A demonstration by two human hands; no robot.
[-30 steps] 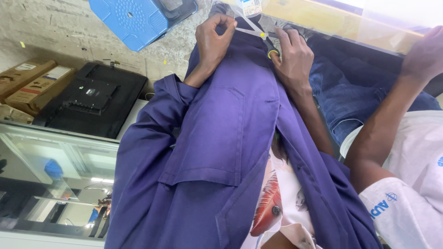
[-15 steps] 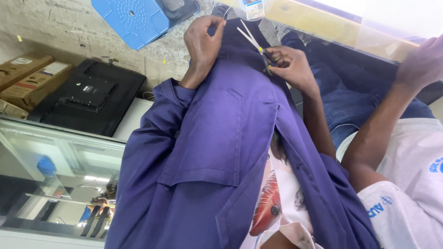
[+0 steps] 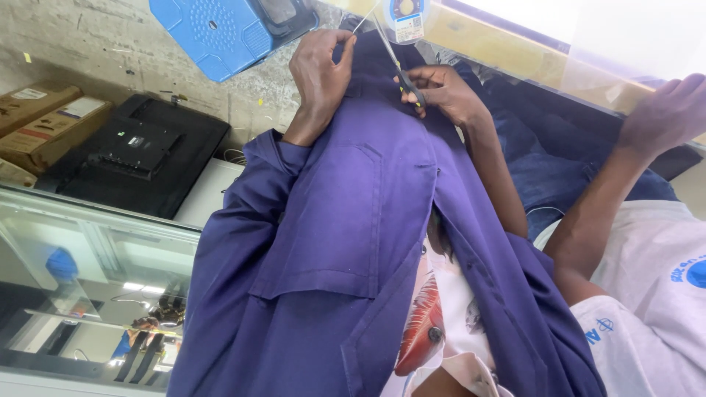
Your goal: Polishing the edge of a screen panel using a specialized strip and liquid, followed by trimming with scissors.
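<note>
Right hand (image 3: 441, 92) grasping small scissors (image 3: 393, 55), blades angled up-left toward the left hand (image 3: 320, 73), which pinches the purple coat's (image 3: 346, 213) top edge just beside them.

The purple coat (image 3: 346, 242) filling the middle of the frame is showing as matt woven cloth, smooth with soft creases. The scissors (image 3: 393, 59) near the top centre are glinting as thin bright metal. At the upper left, the blue case (image 3: 213, 33) is looking like hard, slightly glossy plastic with a perforated patch. The black device (image 3: 140, 151) at the left is appearing as matt plastic, beside dull brown cardboard boxes (image 3: 44, 125). The wall (image 3: 81, 44) behind is looking rough and grainy. The glass counter (image 3: 88, 287) at the lower left is reflecting glossily.
</note>
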